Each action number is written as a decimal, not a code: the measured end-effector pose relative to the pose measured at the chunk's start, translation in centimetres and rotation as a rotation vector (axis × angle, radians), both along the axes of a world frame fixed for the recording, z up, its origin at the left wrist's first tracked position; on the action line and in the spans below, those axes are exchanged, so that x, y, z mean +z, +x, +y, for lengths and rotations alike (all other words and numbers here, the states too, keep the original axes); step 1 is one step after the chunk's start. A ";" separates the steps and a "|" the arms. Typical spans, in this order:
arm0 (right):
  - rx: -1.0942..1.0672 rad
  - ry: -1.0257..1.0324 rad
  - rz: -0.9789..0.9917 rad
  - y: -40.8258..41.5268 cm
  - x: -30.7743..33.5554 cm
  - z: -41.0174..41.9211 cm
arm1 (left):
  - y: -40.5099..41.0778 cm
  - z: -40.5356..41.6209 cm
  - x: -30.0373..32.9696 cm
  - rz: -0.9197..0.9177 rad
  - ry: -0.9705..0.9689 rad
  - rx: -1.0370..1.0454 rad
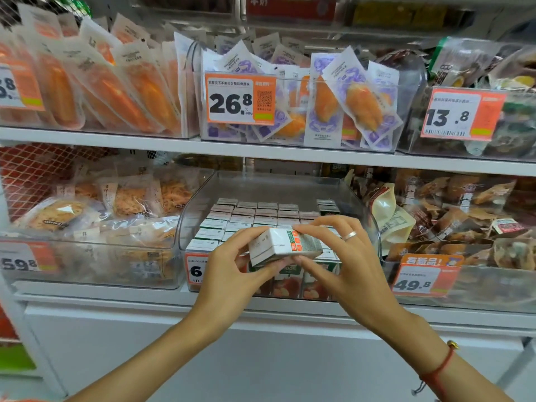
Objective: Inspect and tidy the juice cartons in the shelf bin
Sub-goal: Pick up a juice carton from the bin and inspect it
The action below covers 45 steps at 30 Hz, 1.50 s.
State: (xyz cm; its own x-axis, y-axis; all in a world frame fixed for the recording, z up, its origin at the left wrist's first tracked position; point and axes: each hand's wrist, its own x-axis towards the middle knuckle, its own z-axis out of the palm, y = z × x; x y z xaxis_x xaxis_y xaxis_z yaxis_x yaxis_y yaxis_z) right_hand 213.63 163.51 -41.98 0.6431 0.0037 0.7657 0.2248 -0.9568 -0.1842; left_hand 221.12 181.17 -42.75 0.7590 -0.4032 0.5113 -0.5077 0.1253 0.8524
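I had one juice carton [282,247] lifted out and tipped on its side, just in front of the clear shelf bin [372,227] at the middle of the view, with the rest of the cartons [246,214] standing in tidy rows inside it at about twelve o'clock from my hands. To do this check well, I judged I should turn the carton slowly through each face, looking for dents, leaks or a bad date, keeping the grip light so the walls would not buckle, then set it back upright with its front facing out, level with its neighbours. My left hand [232,265] came in from seven o'clock, palm turned inward, fingers curled up under the carton's near end and thumb resting on top. My right hand [348,256] reached in from five o'clock, wearing a ring [350,235], its fingertips pinching the far end from above and its thumb underneath. Both hands were partly closed round the carton and sharing its weight, wrists bent slightly upward, forearms angled toward each other below the shelf edge [116,297].
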 end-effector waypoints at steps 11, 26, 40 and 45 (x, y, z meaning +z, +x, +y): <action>-0.501 -0.137 -0.047 1.4 -2.1 -9.8 | 5.3 -6.9 1.5 0.296 -0.078 0.048; -0.520 -0.173 -0.090 2.1 -3.8 -10.7 | 13.3 -18.4 1.4 0.140 0.435 -0.094; -0.514 -0.149 -0.099 2.2 -3.8 -10.7 | 15.5 -19.1 5.5 -0.285 0.982 -0.178; -0.513 -0.143 -0.112 2.3 -3.9 -10.7 | 15.2 -19.4 5.9 -0.356 1.035 -0.160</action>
State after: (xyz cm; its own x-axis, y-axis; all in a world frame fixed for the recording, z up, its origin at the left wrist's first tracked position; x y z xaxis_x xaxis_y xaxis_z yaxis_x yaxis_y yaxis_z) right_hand 215.96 152.81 -45.93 0.5044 -0.1803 0.8444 -0.2671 -0.9626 -0.0460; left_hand 236.28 161.72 -36.88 0.5363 -0.8426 0.0486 -0.7863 -0.4779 0.3917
